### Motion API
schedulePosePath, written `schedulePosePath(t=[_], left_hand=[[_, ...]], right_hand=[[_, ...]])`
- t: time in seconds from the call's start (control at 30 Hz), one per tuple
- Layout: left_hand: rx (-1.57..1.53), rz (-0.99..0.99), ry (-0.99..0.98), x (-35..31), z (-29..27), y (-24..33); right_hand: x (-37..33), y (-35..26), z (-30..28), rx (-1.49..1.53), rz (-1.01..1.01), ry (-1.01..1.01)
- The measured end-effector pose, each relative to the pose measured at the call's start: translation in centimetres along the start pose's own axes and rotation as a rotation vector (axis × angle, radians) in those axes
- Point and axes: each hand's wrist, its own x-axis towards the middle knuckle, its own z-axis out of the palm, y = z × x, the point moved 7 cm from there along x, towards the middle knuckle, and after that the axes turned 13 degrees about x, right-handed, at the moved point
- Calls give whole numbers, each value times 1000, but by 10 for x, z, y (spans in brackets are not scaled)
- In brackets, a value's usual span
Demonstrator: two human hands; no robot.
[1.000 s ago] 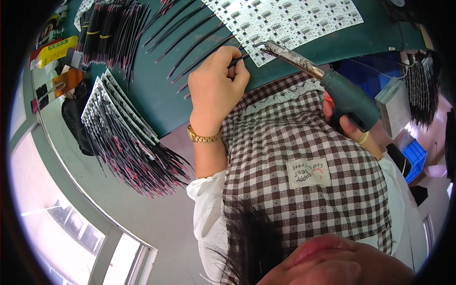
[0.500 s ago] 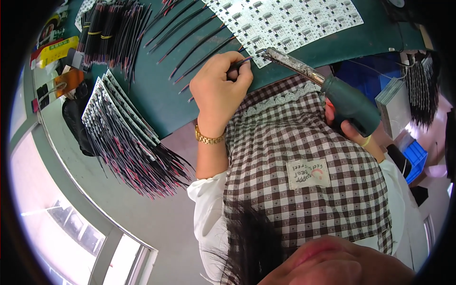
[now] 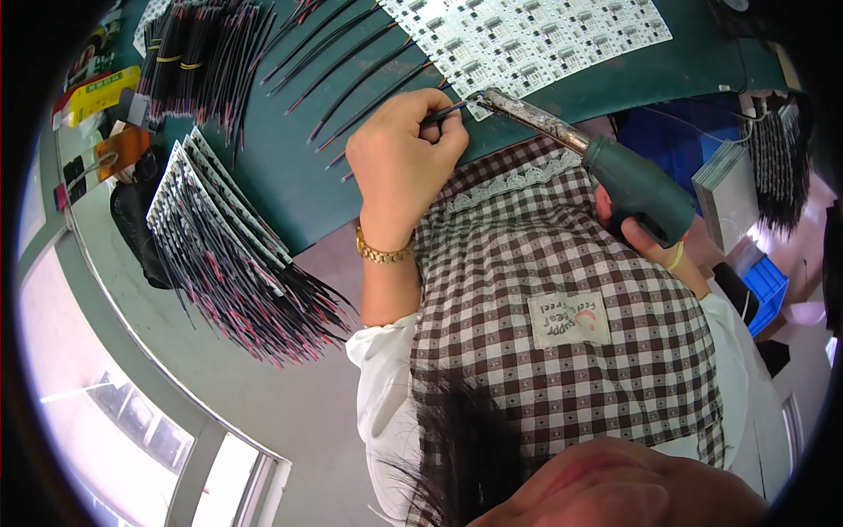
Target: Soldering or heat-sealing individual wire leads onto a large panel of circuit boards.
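Note:
My left hand [image 3: 402, 158] is closed in a pinch on a thin dark wire [image 3: 446, 111] at the near corner of a white circuit board panel [image 3: 549, 48]. In my right hand [image 3: 648, 239] is a soldering iron [image 3: 639, 189] with a dark green handle and a stained metal barrel. The iron's tip meets the board's corner at the wire's end. Several black wires [image 3: 356, 88] stick out side by side from the panel's left edge across the green table. My left fingertips are partly hidden behind the hand.
Bundles of black wires [image 3: 198, 70] lie at the far left of the green table [image 3: 303, 189]. Wired board panels [image 3: 224, 211] overhang its left edge. A yellow package [image 3: 101, 95] sits beyond them. On the right are a blue crate [image 3: 766, 294] and hanging wires [image 3: 780, 167].
The iron and my right hand have shifted slightly left and up. The left hand keeps its pinch on the wire, with the iron's tip still at the board's corner.

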Motion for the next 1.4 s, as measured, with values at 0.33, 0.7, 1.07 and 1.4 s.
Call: schedulePosePath(t=[0.33,0.7,1.07,1.4], left_hand=[[34,-4,-81,2,1,1],[-58,-22,-233,2,8,-12],[-61,28,-248,2,2,-16],[-45,113,-184,3,6,2]], right_hand=[[5,-21,8,164,-142,-88],[-4,5,3,143,-29,-41],[-3,8,8,-137,-29,-91],[6,-13,-5,72,-136,-87]])
